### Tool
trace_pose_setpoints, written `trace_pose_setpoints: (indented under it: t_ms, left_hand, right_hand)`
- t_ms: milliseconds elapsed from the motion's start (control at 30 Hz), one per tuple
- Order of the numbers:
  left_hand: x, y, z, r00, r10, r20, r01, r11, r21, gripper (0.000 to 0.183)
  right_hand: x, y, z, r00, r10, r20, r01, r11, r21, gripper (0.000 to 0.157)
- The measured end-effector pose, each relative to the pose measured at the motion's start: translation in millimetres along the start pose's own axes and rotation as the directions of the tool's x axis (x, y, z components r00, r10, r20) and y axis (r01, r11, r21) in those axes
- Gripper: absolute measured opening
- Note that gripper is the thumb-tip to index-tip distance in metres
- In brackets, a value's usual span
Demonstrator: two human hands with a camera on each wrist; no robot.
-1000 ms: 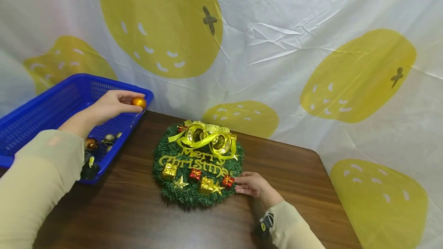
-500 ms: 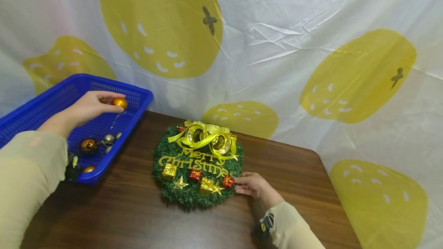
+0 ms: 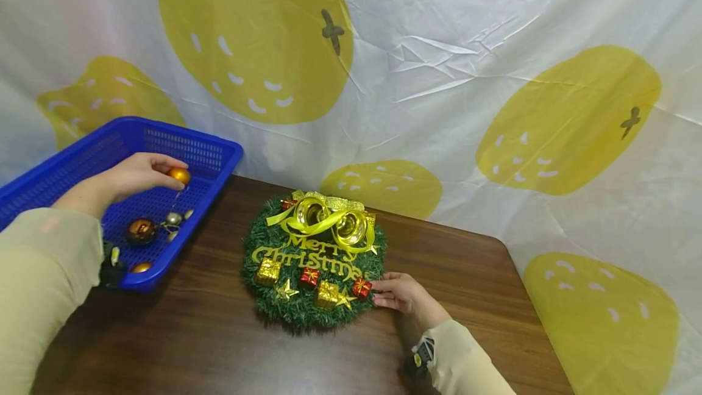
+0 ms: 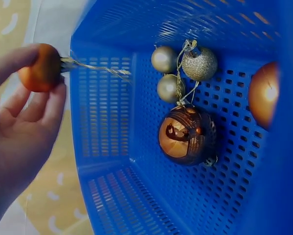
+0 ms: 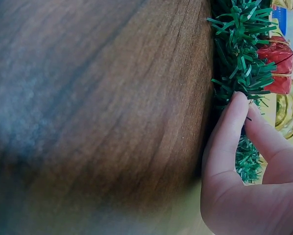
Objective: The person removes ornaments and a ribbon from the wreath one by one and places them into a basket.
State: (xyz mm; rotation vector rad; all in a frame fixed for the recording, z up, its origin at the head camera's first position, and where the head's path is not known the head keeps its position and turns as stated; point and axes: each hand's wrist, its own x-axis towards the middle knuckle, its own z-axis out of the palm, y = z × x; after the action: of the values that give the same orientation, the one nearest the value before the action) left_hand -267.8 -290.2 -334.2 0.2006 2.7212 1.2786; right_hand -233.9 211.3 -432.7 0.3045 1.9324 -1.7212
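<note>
My left hand (image 3: 134, 177) holds an orange-gold Christmas ball (image 3: 178, 176) between fingertips and thumb, above the blue plastic basket (image 3: 233, 152). A thin looped string (image 4: 100, 67) hangs from the ball's cap. Inside the basket lie a shiny copper ball (image 4: 180, 137), small pale gold balls (image 4: 164, 59) and another orange ball (image 4: 265, 95), partly cut off. On the table a green Christmas wreath (image 3: 298, 317) lies flat, with gold lettering, bells, stars and tiny gift boxes. Its right edge, beside a red gift box (image 3: 361, 288), is pinched by my right hand (image 3: 403, 294).
The brown wooden table (image 3: 455, 267) has wood surface between basket and wreath and to the wreath's right. Behind it hangs a white cloth (image 3: 417, 66) printed with yellow fruit, close to the table's back edge.
My left hand has moved left from the basket's right rim, then slightly lower, carrying the orange ball over the inside of the basket. The right hand and wreath have stayed in place.
</note>
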Motion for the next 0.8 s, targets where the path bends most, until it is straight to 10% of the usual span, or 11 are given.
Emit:
trace_pose_setpoints:
  t_ms: [800]
  left_hand:
    - [2.4, 10.4, 4.2, 0.996, -0.001, 0.087, 0.000, 1.000, 0.013, 0.063]
  right_hand:
    - [-0.1, 1.5, -1.1, 1.000, 0.007, -0.004, -0.007, 1.000, 0.012, 0.069]
